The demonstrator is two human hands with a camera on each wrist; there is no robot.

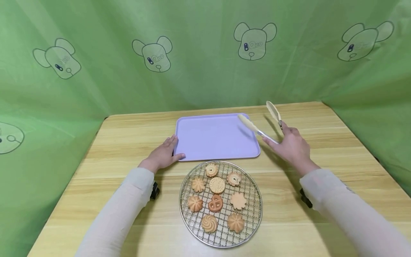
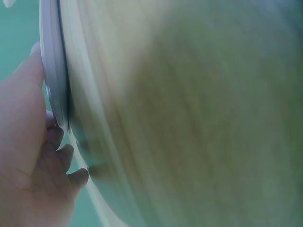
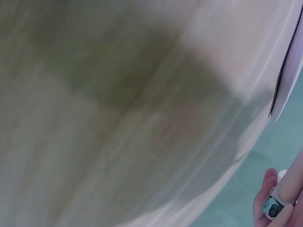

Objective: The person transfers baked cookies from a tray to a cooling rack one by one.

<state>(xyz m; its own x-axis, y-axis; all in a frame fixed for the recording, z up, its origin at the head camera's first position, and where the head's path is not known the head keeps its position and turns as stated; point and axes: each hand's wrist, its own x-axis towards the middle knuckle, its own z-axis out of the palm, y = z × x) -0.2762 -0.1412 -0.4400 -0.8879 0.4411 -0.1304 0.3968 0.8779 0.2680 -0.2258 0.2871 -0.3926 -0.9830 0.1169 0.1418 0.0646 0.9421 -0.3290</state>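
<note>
My left hand is at the left edge of a lilac tray, its thumb over the front left corner and its fingers along the side. In the left wrist view, that hand has the tray's rim between thumb and fingers. My right hand grips metal tongs with cream-coloured tips, to the right of the tray. The tongs' arms are spread with nothing between them; one tip overlaps the tray's back right corner. In the right wrist view, the right hand shows only partly at the lower right.
In front of the tray lies a round wire rack bearing several cookies, among them a pretzel-shaped one and a round one. The wooden table stands against a green curtain printed with bear heads.
</note>
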